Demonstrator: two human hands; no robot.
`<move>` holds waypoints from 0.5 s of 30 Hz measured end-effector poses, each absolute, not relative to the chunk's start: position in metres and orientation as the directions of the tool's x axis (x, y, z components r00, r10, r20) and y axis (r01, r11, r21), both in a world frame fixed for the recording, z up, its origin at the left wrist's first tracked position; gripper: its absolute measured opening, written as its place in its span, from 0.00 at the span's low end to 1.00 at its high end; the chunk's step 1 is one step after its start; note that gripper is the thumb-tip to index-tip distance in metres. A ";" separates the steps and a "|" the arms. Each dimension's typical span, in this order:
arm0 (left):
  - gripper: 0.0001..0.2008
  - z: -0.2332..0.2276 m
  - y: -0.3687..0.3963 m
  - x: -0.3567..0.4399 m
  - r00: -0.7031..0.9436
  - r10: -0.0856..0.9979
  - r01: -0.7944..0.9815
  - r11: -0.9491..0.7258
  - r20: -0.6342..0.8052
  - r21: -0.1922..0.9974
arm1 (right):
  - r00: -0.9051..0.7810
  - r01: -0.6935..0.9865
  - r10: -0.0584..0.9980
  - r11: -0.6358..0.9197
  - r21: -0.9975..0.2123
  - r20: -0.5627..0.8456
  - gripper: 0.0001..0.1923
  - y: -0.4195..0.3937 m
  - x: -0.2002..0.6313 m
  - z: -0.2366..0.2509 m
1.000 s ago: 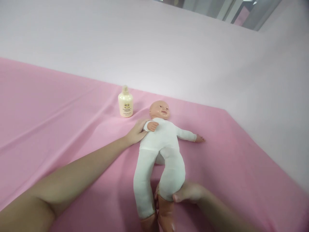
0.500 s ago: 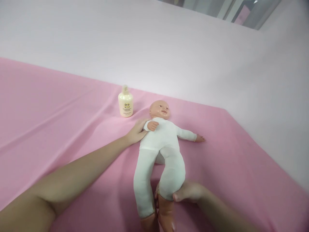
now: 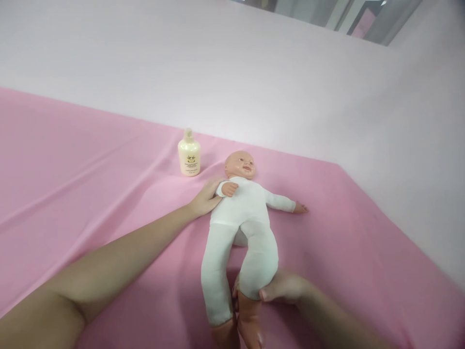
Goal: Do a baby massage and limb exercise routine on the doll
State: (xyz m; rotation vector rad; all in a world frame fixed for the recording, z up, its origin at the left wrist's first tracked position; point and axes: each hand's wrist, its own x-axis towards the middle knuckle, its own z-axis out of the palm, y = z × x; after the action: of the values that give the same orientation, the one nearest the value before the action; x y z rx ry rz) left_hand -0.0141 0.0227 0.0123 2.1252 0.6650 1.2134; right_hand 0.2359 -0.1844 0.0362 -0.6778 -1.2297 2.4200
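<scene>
Soft-bodied baby doll in a white cloth suit point(image 3: 243, 218) lies face up on the pink cloth-covered counter point(image 3: 90, 184), head toward the wall. Left hand point(image 3: 205, 198) rests flat against the doll's shoulder, fingers loosely spread, gripping nothing. Right hand point(image 3: 281, 288) is wrapped around the doll's lower leg near the ankle.

Risk, as judged: the leg looks limp, so a pull at the ankle may drag the whole doll down the cloth or twist it from under the left palm. The cloth is creased and could bunch. The cream plastic lotion bottle point(image 3: 189, 156) stands upright near the head; a swung arm could tip it.

Plain pale wall point(image 3: 232, 72) behind; a window strip point(image 3: 327, 14) at top right.
</scene>
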 end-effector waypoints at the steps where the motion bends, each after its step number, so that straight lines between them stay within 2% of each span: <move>1: 0.21 0.012 0.023 -0.014 0.458 0.672 0.127 -0.697 0.582 0.706 | -0.825 -0.077 0.496 -0.572 -0.817 -0.269 0.30 -0.185 0.237 0.035; 15: 0.20 0.013 0.023 -0.014 0.451 0.671 0.123 -0.700 0.589 0.703 | -0.834 -0.065 0.491 -0.539 -0.840 -0.250 0.28 -0.183 0.237 0.038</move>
State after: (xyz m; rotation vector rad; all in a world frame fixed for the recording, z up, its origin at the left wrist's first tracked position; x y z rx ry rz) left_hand -0.0137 0.0225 0.0125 2.1225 0.6606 1.2265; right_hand 0.2372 -0.1832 0.0379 -0.6728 -1.2852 2.4073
